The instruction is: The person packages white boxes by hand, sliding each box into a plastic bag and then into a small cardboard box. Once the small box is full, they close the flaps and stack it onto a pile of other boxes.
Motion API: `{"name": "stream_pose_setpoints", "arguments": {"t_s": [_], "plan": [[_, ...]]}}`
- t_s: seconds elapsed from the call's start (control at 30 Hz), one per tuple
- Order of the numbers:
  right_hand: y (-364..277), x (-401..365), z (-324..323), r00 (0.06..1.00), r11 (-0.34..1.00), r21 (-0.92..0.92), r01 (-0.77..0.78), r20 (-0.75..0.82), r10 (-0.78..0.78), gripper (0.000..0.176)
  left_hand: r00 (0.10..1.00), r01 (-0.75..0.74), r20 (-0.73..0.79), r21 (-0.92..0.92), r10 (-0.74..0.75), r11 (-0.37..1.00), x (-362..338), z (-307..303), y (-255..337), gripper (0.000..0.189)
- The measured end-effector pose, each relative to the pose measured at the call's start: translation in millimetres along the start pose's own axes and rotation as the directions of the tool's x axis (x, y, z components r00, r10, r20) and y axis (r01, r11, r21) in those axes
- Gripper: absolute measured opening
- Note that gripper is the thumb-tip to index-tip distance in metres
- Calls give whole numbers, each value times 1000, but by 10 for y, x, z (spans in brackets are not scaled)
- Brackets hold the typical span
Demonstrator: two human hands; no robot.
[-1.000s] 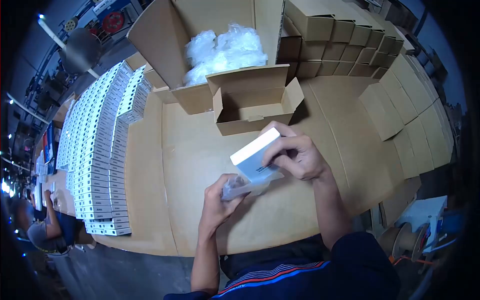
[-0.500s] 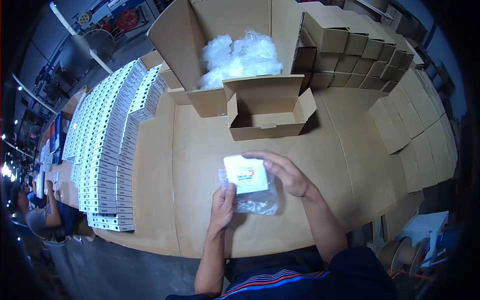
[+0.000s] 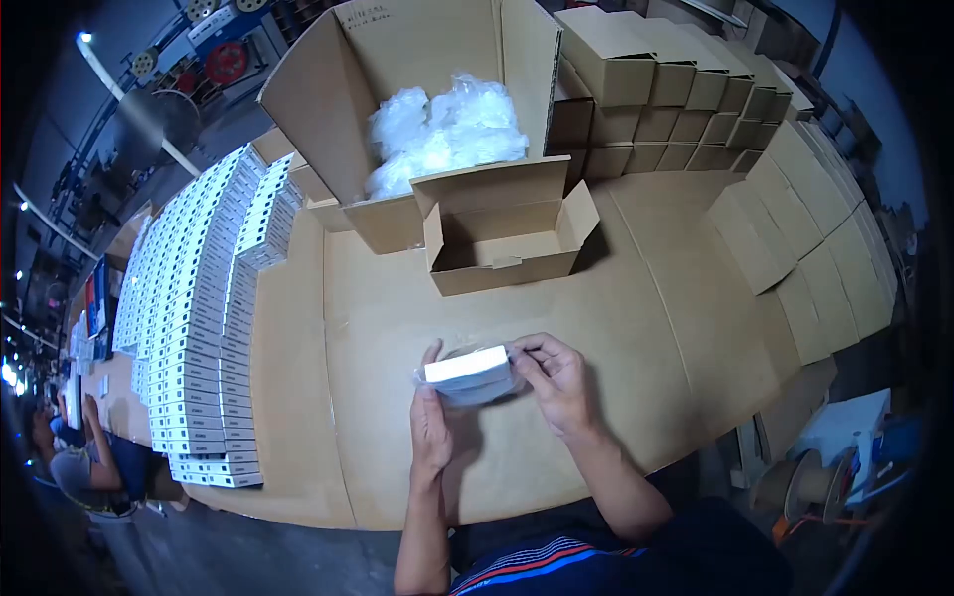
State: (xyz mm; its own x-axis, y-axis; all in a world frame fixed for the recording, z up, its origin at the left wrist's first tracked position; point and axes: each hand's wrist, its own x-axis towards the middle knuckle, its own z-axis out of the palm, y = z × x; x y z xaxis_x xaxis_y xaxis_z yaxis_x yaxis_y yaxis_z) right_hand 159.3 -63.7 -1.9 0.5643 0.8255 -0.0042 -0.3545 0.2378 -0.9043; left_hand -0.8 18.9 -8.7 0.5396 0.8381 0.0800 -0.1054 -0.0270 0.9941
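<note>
A small white box (image 3: 467, 369) in a clear plastic bag (image 3: 477, 393) is held above the table, one narrow white side turned up. My left hand (image 3: 431, 427) grips its left end, thumb in front and a finger showing behind. At the right end, my right hand (image 3: 558, 385) pinches the edge of the bag between thumb and fingers. Just beyond them, an open brown carton (image 3: 512, 276) stands with its flaps spread and nothing visible inside.
A large cardboard box (image 3: 383, 226) at the back holds crumpled clear plastic bags (image 3: 447, 134). Stacked white boxes (image 3: 204, 328) line the left side. Brown cartons (image 3: 626, 84) are piled at back right, more cartons (image 3: 825, 248) along the right edge. Another person (image 3: 94, 452) sits far left.
The white box has tipped from showing its printed face to showing a narrow side, inside the bag. My right hand has moved from its top to the right end. The view has shifted slightly.
</note>
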Motion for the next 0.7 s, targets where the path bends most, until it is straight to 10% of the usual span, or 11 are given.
{"name": "stream_pose_setpoints", "arguments": {"t_s": [0.17,0.4,0.57,0.7], "plan": [[60,-6,51,994,981,161,107,-2,-108,10,991,-83,92,-113,94,990,24,28,-65,73],[63,12,105,984,971,172,169,-90,-155,9,952,220,269,-267,-146,938,31,-31,-118,74],[146,22,66,970,984,30,175,-178,-167,9,996,47,88,-142,-35,989,2,172,-93,36],[61,-24,79,982,983,-94,156,-95,-165,18,963,244,-20,-373,-270,895,29,209,-145,26]]}}
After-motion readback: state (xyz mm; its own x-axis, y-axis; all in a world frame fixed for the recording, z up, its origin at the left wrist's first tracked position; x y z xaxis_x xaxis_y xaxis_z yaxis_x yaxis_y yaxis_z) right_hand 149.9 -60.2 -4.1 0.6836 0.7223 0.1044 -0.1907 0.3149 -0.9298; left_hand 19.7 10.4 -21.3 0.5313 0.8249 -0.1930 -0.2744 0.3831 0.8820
